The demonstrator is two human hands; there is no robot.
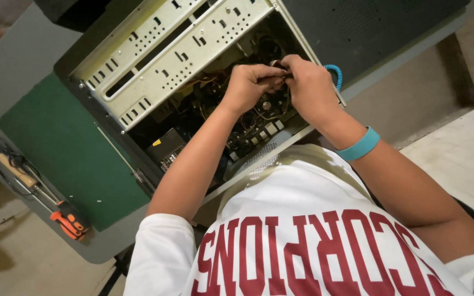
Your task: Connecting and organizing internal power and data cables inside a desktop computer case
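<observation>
An open computer case [111, 82] lies on a green mat, with its circuit board [259, 123] exposed. Both my hands reach inside it and meet above the board. My left hand [248, 87] and my right hand [309, 85] pinch the same small dark part [278, 66] between their fingertips. The fingers cover most of the part, so I cannot tell what kind it is. A teal wristband [360, 144] sits on my right wrist.
A perforated metal drive cage [176, 49] spans the case's upper left. A black box [165, 149] sits in its lower corner. A blue coiled cable [336, 74] hangs at the case's right edge. An orange-handled screwdriver [69, 222] and a wooden-handled tool [16, 171] lie left of the green mat [67, 148].
</observation>
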